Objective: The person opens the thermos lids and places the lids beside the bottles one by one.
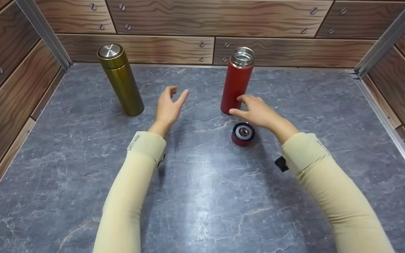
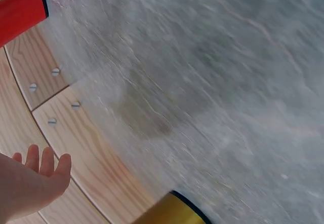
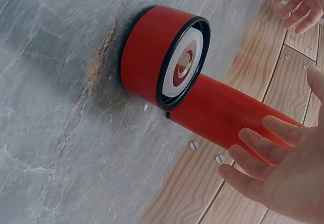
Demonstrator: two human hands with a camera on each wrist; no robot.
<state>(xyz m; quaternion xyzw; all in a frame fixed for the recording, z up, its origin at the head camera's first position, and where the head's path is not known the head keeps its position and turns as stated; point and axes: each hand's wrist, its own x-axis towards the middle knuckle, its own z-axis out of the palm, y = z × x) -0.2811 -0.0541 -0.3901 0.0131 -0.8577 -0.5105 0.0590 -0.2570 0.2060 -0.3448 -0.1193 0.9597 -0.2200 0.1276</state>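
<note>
A red thermos flask (image 1: 236, 86) stands upright with its mouth uncovered, right of the middle of the table. Its red lid (image 1: 243, 135) lies in front of it, the inner side facing up. My right hand (image 1: 258, 112) is beside the flask and above the lid, fingers spread and loosely bent, holding nothing; whether the fingertips touch the flask I cannot tell. My left hand (image 1: 168, 109) hovers between the two flasks with thumb and fingers apart and nothing in it. To its left stands a gold-green thermos flask (image 1: 123, 84) with its lid on.
The grey marbled tabletop (image 1: 195, 168) has wood-patterned panels (image 1: 160, 49) along its back and both sides. Metal corner posts (image 1: 44, 35) stand at the back left and back right.
</note>
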